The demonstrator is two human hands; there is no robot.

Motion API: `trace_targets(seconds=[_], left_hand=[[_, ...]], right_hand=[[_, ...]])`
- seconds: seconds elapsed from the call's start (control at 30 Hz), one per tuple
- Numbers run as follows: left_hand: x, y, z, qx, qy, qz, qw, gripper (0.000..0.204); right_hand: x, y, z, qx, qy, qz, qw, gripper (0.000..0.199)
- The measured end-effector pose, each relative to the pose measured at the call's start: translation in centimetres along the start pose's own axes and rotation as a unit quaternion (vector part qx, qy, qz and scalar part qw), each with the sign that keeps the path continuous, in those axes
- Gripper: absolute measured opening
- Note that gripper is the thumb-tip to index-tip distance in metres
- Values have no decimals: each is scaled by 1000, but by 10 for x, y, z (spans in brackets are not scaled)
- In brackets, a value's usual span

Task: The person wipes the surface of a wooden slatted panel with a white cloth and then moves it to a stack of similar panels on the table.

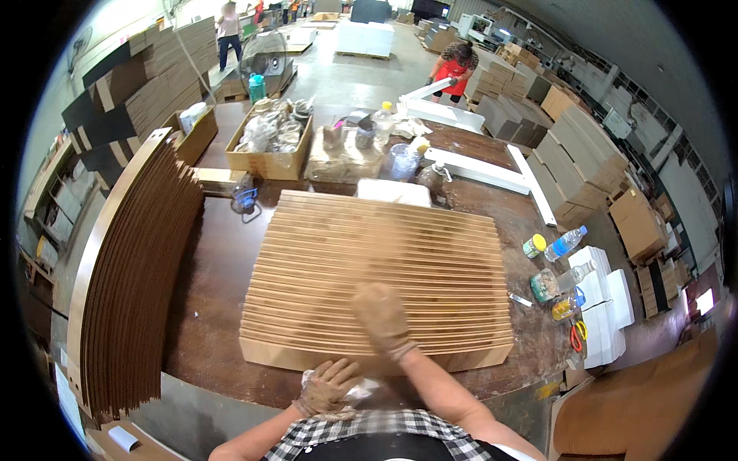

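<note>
A row of light brown wooden slats (307, 265) lies side by side on the dark table, forming a ribbed panel in front of me. My right hand (382, 316), in a beige work glove, is over the near middle of the slats. Motion blurs its fingers, so I cannot see whether it holds anything. At the panel's near edge my left hand (327, 388), also gloved, rests with its fingers spread over a crumpled white cloth (360, 390). A blurred streak crosses the slats beyond my right hand.
A tall stack of similar slats (127, 284) stands at the left. Beyond the panel are a cardboard box of plastic bags (269, 142) and several bottles. Scissors (578, 336), jars and a water bottle (566, 243) sit at the right. A co-worker in a red apron (452, 73) handles white boards.
</note>
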State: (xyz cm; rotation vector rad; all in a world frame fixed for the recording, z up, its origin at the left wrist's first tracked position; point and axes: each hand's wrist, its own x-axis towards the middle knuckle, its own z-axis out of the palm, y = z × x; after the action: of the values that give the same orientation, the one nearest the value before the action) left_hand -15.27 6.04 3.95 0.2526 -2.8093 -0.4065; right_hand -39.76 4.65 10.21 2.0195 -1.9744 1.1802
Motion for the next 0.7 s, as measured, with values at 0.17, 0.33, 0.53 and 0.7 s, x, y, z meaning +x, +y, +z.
trace_targets(seconds=[0.17,0.33,0.53,0.7], left_hand=[[-5,4,-7,-1,-47,-44,998,65],[7,7,-4,6,-13,-23,1000,56],[-5,2,5,25,-12,-25,999,60],[-18,-7,39,91,-18,-6,996,51]], right_hand=[[-40,66,-66,56,60,210,974,14],[-160,276,-195,-150,175,272,934,23],[-111,219,-96,-327,107,196,918,35],[-2,59,3,-135,14,74,988,16]])
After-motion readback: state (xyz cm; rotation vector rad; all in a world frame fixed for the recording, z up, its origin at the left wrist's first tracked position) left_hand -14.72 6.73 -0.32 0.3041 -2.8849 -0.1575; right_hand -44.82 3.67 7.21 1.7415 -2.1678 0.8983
